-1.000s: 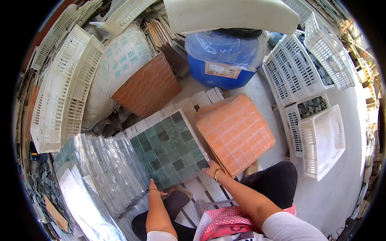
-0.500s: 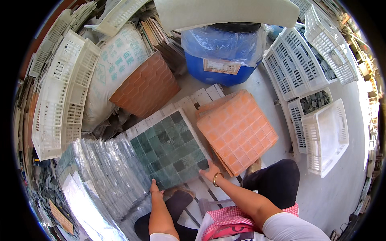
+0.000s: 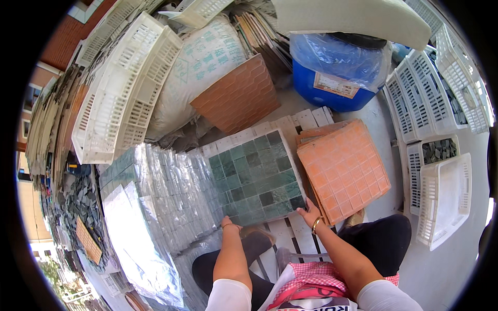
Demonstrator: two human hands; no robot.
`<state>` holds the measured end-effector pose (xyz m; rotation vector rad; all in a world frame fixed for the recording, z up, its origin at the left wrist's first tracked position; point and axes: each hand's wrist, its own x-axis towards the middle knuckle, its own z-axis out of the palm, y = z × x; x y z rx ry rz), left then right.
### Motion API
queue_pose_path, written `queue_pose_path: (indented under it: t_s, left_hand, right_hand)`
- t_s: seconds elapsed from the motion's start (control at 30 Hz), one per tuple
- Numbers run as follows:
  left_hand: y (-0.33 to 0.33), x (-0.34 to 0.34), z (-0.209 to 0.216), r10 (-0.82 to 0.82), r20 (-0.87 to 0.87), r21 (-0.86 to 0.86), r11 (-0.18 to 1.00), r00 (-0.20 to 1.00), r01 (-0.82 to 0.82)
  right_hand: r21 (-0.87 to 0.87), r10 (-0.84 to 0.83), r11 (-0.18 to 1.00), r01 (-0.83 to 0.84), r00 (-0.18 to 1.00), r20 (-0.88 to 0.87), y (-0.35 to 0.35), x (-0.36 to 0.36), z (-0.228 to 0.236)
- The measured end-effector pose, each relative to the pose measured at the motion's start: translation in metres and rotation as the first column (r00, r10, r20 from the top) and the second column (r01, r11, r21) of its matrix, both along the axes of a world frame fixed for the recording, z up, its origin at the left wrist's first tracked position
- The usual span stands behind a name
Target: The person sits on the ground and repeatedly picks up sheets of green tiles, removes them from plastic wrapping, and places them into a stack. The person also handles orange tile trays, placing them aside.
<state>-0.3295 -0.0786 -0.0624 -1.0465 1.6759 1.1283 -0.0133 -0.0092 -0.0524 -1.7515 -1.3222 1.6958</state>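
Observation:
A square sheet of green stone mosaic tiles (image 3: 254, 179) lies in front of me on a white slatted pallet (image 3: 293, 230). My left hand (image 3: 230, 223) is closed on its near left corner. At the near right corner my right hand (image 3: 310, 211), with a bracelet on the wrist, grips the edge, thumb on top and the other fingers partly hidden. Left of the sheet stand stacked tile sheets under shiny clear plastic (image 3: 171, 179). Close to my right hand, a stack of orange square-grid plastic trays (image 3: 345, 171) sits on the pallet.
A brown patterned panel (image 3: 238, 96) leans against a white sack (image 3: 202, 67) beyond the sheet. Behind stands a blue drum (image 3: 332, 83) lined with plastic. White crates (image 3: 124, 88) flank the left; others (image 3: 445, 199), some holding dark stone pieces, stand right. Loose dark tiles (image 3: 85, 199) lie far left.
My view has swung left, so everything sits further right in the picture. Both hands keep their hold on the green sheet, which stays about the same place beside the orange stack.

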Motion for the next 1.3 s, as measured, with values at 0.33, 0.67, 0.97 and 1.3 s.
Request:
queue_pose_path:
  t_s: [0.33,0.67,0.97,1.3]
  left_hand:
    - [-0.029,-0.011,-0.05,-0.32,-0.109,-0.159,0.94,0.941,0.301]
    - [-0.005,0.01,-0.033,-0.02,-0.149,-0.085,0.996,0.989,0.007]
    - [-0.021,-0.01,-0.029,-0.071,-0.089,-0.012,0.997,0.994,0.07]
    - [0.03,0.015,0.033,-0.355,0.086,-0.251,0.897,0.931,0.365]
  right_hand:
    - [-0.721,-0.71,0.606,0.335,0.636,-0.302,-0.002,-0.012,0.023]
    - [-0.734,-0.706,0.639,0.232,0.556,-0.439,0.018,-0.006,0.035]
    - [-0.767,-0.743,0.59,0.252,0.542,-0.394,0.014,-0.017,0.044]
    - [-0.701,-0.643,0.452,0.551,0.747,0.172,-0.035,0.064,-0.004]
